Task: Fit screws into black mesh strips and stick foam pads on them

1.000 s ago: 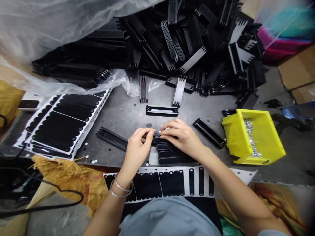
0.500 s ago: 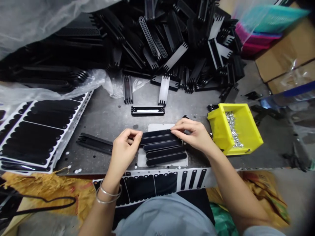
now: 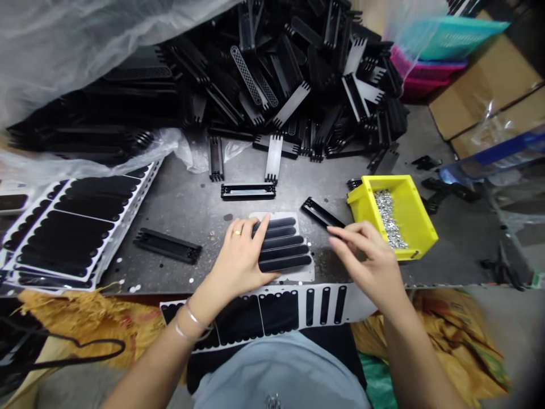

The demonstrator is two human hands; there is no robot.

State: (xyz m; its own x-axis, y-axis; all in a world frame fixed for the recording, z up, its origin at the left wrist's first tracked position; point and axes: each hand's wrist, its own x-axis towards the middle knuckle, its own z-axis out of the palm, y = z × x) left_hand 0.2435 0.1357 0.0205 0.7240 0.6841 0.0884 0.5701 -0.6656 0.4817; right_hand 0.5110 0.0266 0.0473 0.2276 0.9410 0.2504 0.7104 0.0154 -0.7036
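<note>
At the far lower left, a black cable [image 3: 63,346] lay across a yellow woven sack [image 3: 85,321], and a sheer plastic sheet [image 3: 85,51] draped over the upper left. Below that sheet, a stack of white-backed sheets of black rounded strips [image 3: 72,233] sat at the left of the grey metal table [image 3: 204,210]. Just right of the stack lay a black comb-ended frame [image 3: 167,246].

Near the centre, the person's left hand [image 3: 240,264], with a ring on one finger and thin bracelets [image 3: 191,324] at the wrist, was spread flat. Its grip was open and closed on nothing, with the fingers [image 3: 259,227] lying against a row of five black strips [image 3: 283,244]. The strips sat side by side on a white backing piece [image 3: 266,216] in the middle of the table. Along the near table edge ran a long white backing strip with more black strips [image 3: 272,312], and it hung down toward the person's grey top [image 3: 276,380].

Above all this, a large heap of black comb-ended frames [image 3: 276,85] filled the upper middle. To the right, a loose black frame [image 3: 321,213] lay just beyond the right hand [image 3: 370,261], whose grip was open and empty, fingers held apart above the table. Further right stood a yellow bin [image 3: 392,218] of small silver metal parts [image 3: 386,218], and cardboard boxes [image 3: 481,96] filled the upper right.
</note>
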